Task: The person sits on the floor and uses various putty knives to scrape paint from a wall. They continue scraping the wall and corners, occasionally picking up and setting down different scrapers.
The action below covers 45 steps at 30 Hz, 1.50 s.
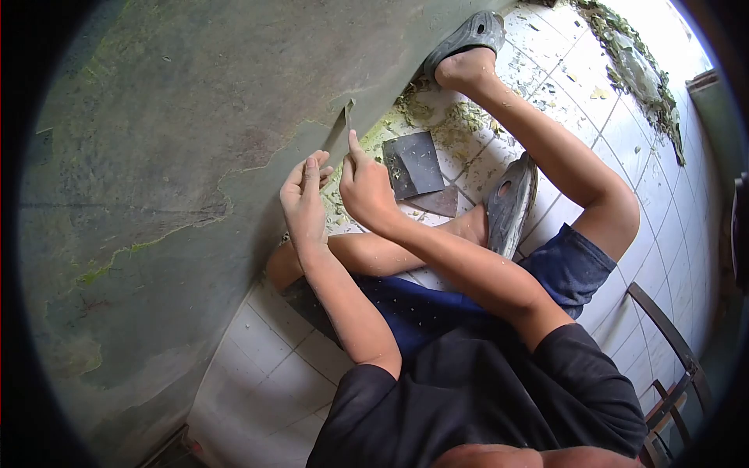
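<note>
My right hand [367,187] is closed round a slim scraper [348,118], index finger stretched along it, and its tip points at the wall. The handle is hidden in the fist. Just beside it, my left hand [306,195] is raised close to the wall with the fingers loosely bent and nothing visible in them. The grey-green wall [172,132] has a ragged edge of peeling paint running toward the scraper tip. Below the hands, a dark square sheet like sandpaper [413,162] lies on the floor, overlapping a brownish piece [438,201].
Paint flakes [460,121] litter the white tiled floor [655,226] along the wall. A heap of green debris [636,66] lies at the upper right. My bent legs, in grey clogs [511,207], frame the work spot. A dark metal frame [679,351] stands at lower right.
</note>
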Each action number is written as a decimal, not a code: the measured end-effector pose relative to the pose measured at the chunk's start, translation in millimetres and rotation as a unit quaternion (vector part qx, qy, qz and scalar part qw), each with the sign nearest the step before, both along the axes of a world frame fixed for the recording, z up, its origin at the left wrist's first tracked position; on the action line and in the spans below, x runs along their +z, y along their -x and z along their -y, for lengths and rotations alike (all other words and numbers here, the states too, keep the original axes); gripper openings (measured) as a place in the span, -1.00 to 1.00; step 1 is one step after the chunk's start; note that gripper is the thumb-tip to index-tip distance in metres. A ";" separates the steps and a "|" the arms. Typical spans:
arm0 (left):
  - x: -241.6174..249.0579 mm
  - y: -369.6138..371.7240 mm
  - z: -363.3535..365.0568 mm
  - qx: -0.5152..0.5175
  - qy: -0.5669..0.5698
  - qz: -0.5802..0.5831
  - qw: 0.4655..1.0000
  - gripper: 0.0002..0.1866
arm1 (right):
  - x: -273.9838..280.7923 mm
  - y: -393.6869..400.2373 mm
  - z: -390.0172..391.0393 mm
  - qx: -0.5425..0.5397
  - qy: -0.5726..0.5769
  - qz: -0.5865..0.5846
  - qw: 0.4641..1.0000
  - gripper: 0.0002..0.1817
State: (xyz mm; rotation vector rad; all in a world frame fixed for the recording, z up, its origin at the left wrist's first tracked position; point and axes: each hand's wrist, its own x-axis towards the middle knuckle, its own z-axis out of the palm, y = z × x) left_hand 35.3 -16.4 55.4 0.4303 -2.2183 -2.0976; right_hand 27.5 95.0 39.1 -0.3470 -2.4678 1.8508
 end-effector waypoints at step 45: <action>1.2 -5.5 2.4 -0.008 -0.016 -0.005 1.000 -0.62 | 43.9 11.5 -28.0 0.037 0.147 0.161 0.975 -0.44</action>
